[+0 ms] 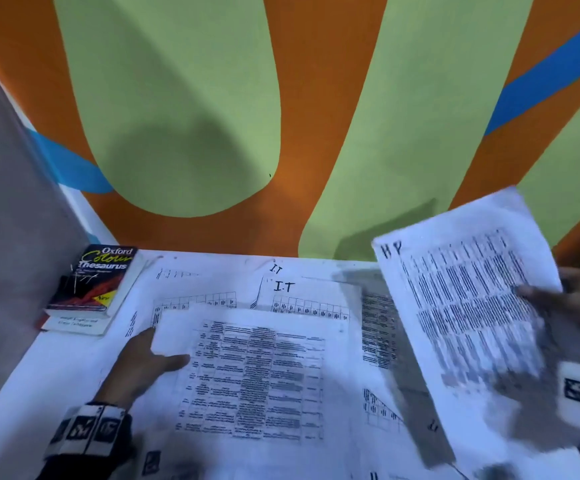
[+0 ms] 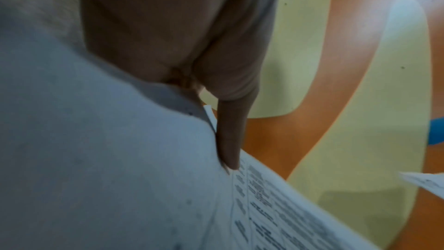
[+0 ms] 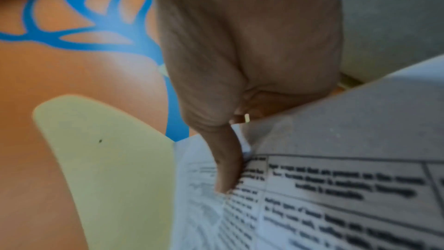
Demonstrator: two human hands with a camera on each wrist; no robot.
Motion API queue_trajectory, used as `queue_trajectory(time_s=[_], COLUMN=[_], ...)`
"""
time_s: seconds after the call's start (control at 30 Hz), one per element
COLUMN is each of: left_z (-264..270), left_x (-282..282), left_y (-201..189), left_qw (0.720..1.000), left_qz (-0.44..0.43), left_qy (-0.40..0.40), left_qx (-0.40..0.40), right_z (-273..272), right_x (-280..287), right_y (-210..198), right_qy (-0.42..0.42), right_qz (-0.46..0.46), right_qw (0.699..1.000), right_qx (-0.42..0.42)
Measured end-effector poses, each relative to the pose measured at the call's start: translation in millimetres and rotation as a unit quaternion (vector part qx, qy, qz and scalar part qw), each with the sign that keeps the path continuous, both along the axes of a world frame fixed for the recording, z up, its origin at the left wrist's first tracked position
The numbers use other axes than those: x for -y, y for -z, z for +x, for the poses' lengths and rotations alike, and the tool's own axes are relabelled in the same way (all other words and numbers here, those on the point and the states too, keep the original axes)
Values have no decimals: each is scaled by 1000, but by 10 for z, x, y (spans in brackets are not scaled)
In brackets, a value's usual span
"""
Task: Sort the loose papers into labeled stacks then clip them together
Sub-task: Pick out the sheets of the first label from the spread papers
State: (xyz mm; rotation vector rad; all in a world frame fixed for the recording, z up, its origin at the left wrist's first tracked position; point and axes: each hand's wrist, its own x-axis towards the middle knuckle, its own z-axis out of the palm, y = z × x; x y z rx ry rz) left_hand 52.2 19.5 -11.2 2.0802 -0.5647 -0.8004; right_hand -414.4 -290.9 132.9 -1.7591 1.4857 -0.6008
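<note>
Printed papers cover the white table (image 1: 56, 368). My left hand (image 1: 150, 358) pinches the left edge of a table-printed sheet (image 1: 257, 375) at the centre, thumb (image 2: 228, 140) on top, fingers under it. My right hand (image 1: 558, 299) holds up a sheet marked "HP" (image 1: 468, 313) at the right, lifted and tilted above the table; its thumb (image 3: 228, 168) presses on the printed face (image 3: 336, 197). Two sheets marked "I.T" (image 1: 302, 292) lie at the back centre. More printed sheets (image 1: 378, 334) lie beneath the lifted one.
Two books are stacked at the back left, an Oxford Colour Thesaurus (image 1: 94, 278) on top. A grey panel (image 1: 11, 237) stands at the left. The orange, green and blue wall (image 1: 281, 116) rises right behind the table's far edge.
</note>
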Motion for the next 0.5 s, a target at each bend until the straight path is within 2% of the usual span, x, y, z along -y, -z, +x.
queue_trajectory(time_s=[0.07,0.13,0.23,0.33,0.4,0.5], left_z=[61,136,231,253,207,114], left_x=[-97,-184,-306,-405,-438,-447], left_y=[-37,-34,46,229,310,406], left_qw=[998,992,986,985,985,985], left_qz=[-44,-93,-104,-99,-95,-92], left_qy=[-31,-81,-131,-139,-142,-141], left_qx=[-18,-25,-23,-25,-17,-26], right_z=[150,429,950,1415,1656,1882], right_x=[-51,-126,-271,-444,-571,-714], right_y=[95,300,747,1167,1335,1491], right_qy=[25,38,52,29,5,1], right_qz=[93,132,123,106,95,94], right_qw=[991,986,990,993,989,985], right_qx=[95,90,39,-44,-116,-148])
